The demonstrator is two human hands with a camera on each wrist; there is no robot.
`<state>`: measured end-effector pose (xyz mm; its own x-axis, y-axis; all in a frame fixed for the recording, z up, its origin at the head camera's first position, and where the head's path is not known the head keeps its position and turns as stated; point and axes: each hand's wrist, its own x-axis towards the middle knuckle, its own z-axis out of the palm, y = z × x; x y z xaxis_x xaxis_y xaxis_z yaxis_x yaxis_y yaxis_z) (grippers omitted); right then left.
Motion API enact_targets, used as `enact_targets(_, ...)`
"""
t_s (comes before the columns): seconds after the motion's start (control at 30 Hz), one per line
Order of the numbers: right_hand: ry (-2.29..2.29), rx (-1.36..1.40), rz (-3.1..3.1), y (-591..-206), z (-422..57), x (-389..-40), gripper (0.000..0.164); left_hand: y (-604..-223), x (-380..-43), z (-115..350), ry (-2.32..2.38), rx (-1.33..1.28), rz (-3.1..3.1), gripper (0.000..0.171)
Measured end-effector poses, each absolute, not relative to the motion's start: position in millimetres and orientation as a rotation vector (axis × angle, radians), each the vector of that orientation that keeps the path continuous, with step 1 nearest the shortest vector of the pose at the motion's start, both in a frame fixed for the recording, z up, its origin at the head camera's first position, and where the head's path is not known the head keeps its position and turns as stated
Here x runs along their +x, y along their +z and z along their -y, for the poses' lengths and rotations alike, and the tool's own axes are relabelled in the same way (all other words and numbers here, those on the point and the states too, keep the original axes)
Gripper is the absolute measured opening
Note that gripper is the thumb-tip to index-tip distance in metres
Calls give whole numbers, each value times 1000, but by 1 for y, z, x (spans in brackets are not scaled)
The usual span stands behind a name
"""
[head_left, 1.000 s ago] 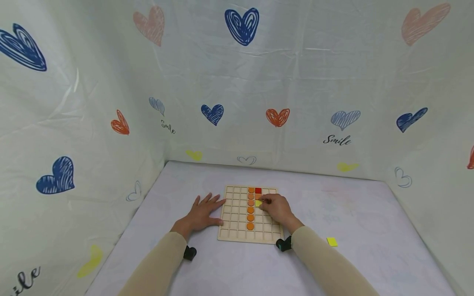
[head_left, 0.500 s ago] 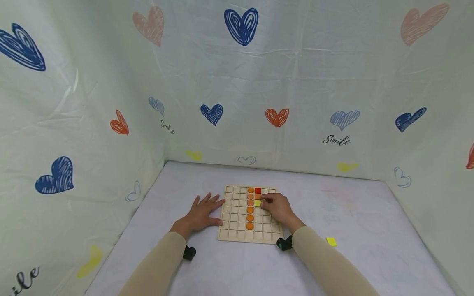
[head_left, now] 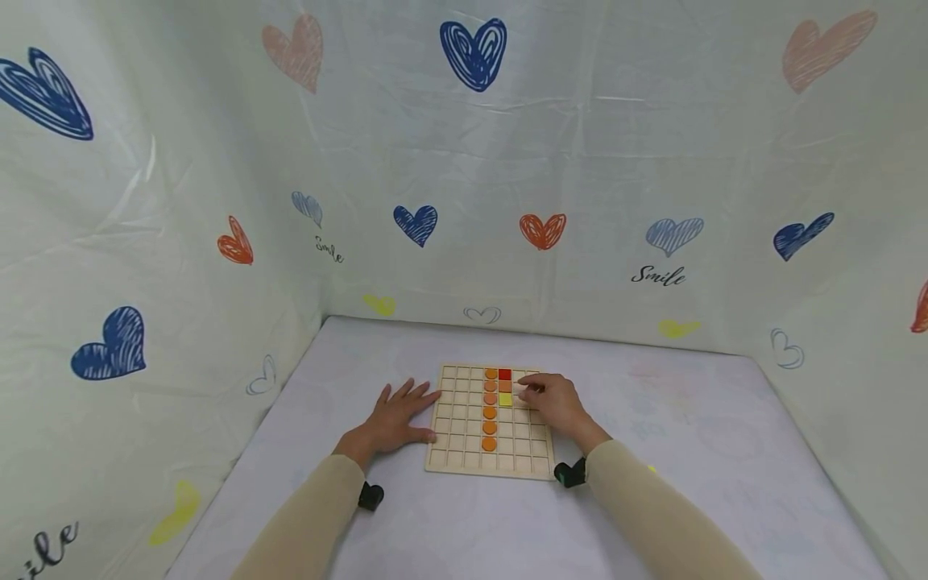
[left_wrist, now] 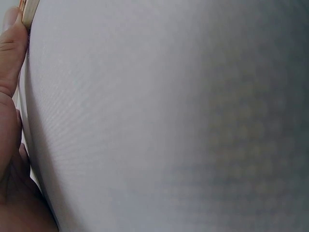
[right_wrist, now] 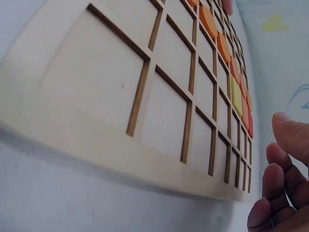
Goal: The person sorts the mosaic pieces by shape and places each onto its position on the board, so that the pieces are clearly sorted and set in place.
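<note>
A wooden grid board [head_left: 464, 460] lies on the table. One of its columns carries several round orange discs [head_left: 490, 428]. In the column beside it are a red square tile [head_left: 504, 374], an orange square tile [head_left: 505, 387] and a yellow square tile [head_left: 505, 399], each in its cell. My left hand [head_left: 395, 420] rests on the table with fingers spread, thumb and index finger touching the board's left edge. Over the board's right part, my right hand [head_left: 560, 400] has loosely bent fingers and nothing between them. The right wrist view shows its thumb and fingers [right_wrist: 273, 181] apart.
A second yellow tile [head_left: 652, 469] lies on the table to the right, mostly hidden behind the right sleeve [head_left: 652, 507]. A white curtain [head_left: 464, 145] printed with hearts surrounds the table [head_left: 449, 532]. Black wrist cameras [head_left: 569, 473] sit on both wrists.
My right hand has let go of the yellow tile on the board and moved right. Its sleeve now covers most of the loose yellow tile. The left hand has stayed still.
</note>
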<state>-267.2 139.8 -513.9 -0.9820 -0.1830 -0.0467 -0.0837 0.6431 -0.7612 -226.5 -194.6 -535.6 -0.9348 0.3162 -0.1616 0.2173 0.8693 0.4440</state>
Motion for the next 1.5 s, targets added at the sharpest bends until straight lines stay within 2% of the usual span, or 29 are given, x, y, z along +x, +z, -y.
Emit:
enact_targets(0.5,-1169,-181,-2819,-498,-186,-263,30,-538,-226,195,613,429,-2814,86)
enact_targets(1.03,-1052,-188,-2864,-498,-240,-238,37,-534,-225,197,643,424,-2808,88)
enact_targets(1.27,-993,-227,-2871,-497,-274,-220,44,-537,-227,196,632,430,-2811,88)
enact_targets(1.5,-971,-234,-2834,-497,-299,-200,43,-534,-227,197,626,447,-2806,88)
